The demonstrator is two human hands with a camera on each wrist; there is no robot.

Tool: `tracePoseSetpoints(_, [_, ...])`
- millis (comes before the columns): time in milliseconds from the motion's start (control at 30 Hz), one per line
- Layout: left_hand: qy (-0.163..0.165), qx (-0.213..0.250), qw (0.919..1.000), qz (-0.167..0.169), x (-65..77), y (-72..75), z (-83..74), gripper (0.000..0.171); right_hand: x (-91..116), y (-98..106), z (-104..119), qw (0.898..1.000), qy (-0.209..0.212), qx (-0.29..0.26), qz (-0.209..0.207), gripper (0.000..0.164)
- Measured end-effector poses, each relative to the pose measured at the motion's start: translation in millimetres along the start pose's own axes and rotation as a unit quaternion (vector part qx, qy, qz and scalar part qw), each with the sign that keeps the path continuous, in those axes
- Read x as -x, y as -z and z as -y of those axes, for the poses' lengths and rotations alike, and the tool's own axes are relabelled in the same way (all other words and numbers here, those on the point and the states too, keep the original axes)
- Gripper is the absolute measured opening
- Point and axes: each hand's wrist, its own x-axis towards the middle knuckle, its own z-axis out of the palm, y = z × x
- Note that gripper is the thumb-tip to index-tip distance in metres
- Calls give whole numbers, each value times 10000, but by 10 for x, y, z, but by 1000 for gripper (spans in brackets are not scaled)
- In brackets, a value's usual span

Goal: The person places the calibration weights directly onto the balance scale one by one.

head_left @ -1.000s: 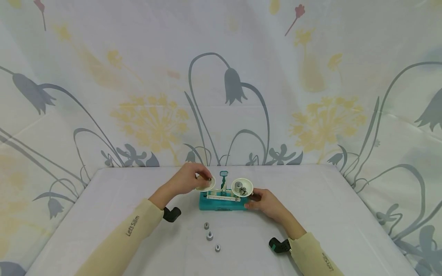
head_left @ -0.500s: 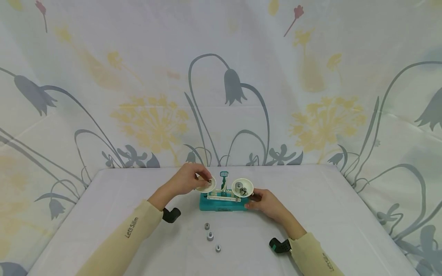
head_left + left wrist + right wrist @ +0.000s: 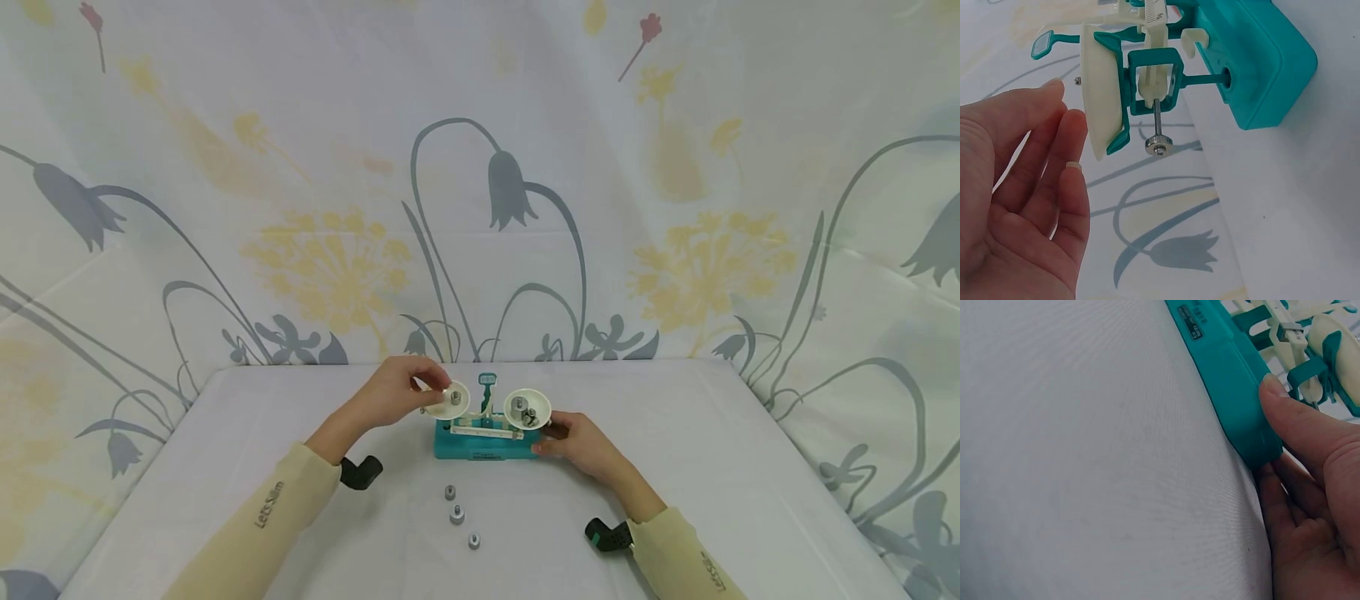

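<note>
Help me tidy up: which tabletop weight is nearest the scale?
The rearmost weight, in front of the scale's teal base; the other two stand nearer the camera.

Booth-like spot (floral drapes (image 3: 480, 212) behind white table (image 3: 720, 450)).

The left hand (image 3: 393, 392) has drawn back slightly toward the left edge of the white tabletop (image 3: 270, 408), its grip now off a small grey cylindrical metal weight (image 3: 455, 397). That weight, mostly covered before, stands in view in the round cream pan (image 3: 453, 412). The beige left sleeve (image 3: 258, 517) and black wrist device (image 3: 362, 472) have shifted along.
</note>
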Motion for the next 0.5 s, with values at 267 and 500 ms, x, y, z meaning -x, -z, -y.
tracePoseSetpoints(267, [118, -11, 9997, -193, 102, 57, 54, 13, -4, 12, -35, 10000, 60, 25, -12, 60])
tracePoseSetpoints(500, [84, 103, 9987, -491, 300, 121, 159, 13, -7, 13, -46, 9999, 59, 78, -30, 58])
